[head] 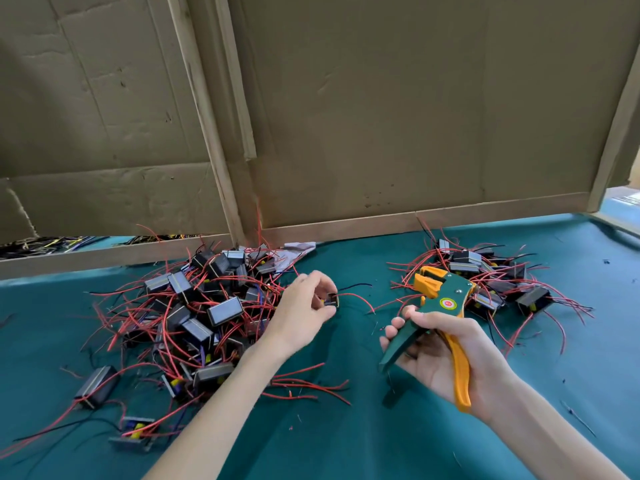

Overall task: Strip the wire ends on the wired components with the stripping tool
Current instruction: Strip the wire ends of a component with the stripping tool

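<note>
My left hand [304, 306] pinches a small black wired component [331, 300] just above the green cloth; its red wire [358, 299] and a black wire trail off to the right. My right hand [446, 355] grips the green and orange stripping tool [440, 306] by its handles, jaws pointing up and away, a short way right of the component. The handles are spread apart. A big heap of black components with red wires [204, 313] lies to the left. A smaller heap [491, 282] sits behind the tool at the right.
A cardboard wall [346, 116] stands along the back of the table, with a gap at its lower left showing more wires. The green table cloth [346, 438] carries small scraps of stripped insulation. Loose red wires [304, 386] lie between my arms.
</note>
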Demonstrator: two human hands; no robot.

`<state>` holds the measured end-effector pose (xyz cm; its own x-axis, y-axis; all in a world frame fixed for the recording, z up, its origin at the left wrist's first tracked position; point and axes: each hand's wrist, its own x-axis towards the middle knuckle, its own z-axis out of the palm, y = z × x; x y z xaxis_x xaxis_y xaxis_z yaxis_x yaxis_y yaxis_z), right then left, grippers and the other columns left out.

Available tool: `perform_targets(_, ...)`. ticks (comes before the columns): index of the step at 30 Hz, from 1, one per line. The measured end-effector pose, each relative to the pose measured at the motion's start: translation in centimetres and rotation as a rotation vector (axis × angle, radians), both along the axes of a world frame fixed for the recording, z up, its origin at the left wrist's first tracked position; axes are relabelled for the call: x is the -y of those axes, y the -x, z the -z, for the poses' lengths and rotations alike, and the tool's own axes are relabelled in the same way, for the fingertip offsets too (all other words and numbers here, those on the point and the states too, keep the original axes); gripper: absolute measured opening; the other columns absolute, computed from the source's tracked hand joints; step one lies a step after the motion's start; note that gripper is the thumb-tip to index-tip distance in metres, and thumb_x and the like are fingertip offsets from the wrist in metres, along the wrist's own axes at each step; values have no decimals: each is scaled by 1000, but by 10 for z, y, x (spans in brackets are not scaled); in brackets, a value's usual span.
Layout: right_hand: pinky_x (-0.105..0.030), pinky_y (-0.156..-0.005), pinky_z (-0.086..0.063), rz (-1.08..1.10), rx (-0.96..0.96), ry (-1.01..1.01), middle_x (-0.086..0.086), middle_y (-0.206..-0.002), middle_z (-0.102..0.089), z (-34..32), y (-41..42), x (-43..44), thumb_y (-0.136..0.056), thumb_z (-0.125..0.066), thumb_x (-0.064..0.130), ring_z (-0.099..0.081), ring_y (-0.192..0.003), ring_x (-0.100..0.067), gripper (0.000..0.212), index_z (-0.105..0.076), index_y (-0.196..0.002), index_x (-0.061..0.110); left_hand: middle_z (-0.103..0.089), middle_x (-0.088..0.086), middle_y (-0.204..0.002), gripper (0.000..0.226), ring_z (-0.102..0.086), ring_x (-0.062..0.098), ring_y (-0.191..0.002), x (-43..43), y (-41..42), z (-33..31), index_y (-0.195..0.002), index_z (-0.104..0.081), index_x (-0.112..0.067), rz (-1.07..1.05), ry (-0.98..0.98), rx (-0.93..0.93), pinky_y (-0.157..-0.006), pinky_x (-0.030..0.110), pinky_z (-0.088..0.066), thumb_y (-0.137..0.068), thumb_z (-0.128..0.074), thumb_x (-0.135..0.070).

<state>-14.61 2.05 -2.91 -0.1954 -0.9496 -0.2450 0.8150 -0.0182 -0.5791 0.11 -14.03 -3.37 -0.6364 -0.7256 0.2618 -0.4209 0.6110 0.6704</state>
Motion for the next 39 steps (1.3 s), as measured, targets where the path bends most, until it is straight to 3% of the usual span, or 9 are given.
perform_targets(5, -44, -65, -59, -12, -4, -12, -18, -74, -61, 2, -4, -1, -57, -71, 2, -66, -66, -33, 17, -65, -73, 0, -52, -4, -134, 50, -42, 15, -124, -1, 15, 13, -136, -47, -21, 68, 358, 83, -105, 26, -28, -89, -64, -20)
perform_targets(7, -44, -66, -59, -24, -18, -18, -19, -74, -61, 1, -6, -1, -58, -71, 3, -66, -66, -33, 15, -66, -71, 0, -59, -5, -130, 42, -49, 17, -119, -4, 20, 18, -134, -52, -22, 125, 493, 158, -106, 27, -27, -93, -59, -21)
perform_targets(9, -43, -66, -59, -37, -36, -17, -19, -74, -60, 1, -8, -2, -59, -70, 3, -65, -65, -33, 13, -66, -71, 1, -65, -2, -111, 24, -55, 21, -105, -6, 21, 21, -116, -66, -19, 141, 565, 133, -100, 27, -31, -94, -57, -17)
perform_targets(12, -43, -66, -59, -56, -62, -9, -18, -74, -59, -2, -9, -4, -62, -68, 3, -64, -65, -34, 9, -65, -71, 2, -68, 3, -89, 14, -61, 20, -85, -6, 17, 17, -95, -75, -11, 130, 435, -42, -84, 26, -42, -87, -65, -5)
perform_targets(16, -43, -65, -58, -93, -132, -3, -20, -74, -60, -4, -9, -7, -61, -66, -9, -65, -66, -34, 17, -65, -74, 2, -69, -6, -64, 18, -66, 9, -62, -5, 7, -7, -84, -73, -17, 30, -47, -372, -69, 19, -50, -78, -73, 1)
perform_targets(22, -43, -68, -59, -172, -211, 30, -21, -74, -59, -5, -15, -11, -67, -66, 2, -64, -67, -34, 7, -64, -75, 3, -67, 3, -63, 20, -67, 17, -55, -7, -10, -40, -78, -59, -10, 41, -251, -649, -62, 18, -52, -71, -77, -16)
perform_targets(29, -45, -71, -57, -265, -260, 73, -21, -75, -59, -1, -19, -11, -60, -76, 5, -64, -70, -35, 19, -65, -75, 3, -62, 4, -58, 27, -66, 22, -54, -23, -20, -53, -66, -60, -21, 133, -325, -668, -59, 25, -53, -57, -82, -34)
perform_targets(35, -47, -76, -55, -322, -386, 131, -21, -78, -61, 2, -16, -10, -67, -77, 8, -64, -74, -37, 18, -63, -79, 4, -66, -2, -63, 5, -63, 14, -56, -30, -21, -54, -68, -69, -24, 141, -260, -599, -63, 22, -54, -67, -74, -24)
perform_targets(39, -49, -74, -54, -339, -459, 147, -24, -75, -62, 1, -19, -10, -64, -76, 6, -64, -71, -38, 17, -65, -77, 5, -64, -6, -66, 4, -57, 10, -55, -35, -21, -57, -79, -70, -25, 170, -269, -548, -63, 20, -51, -75, -68, -25)
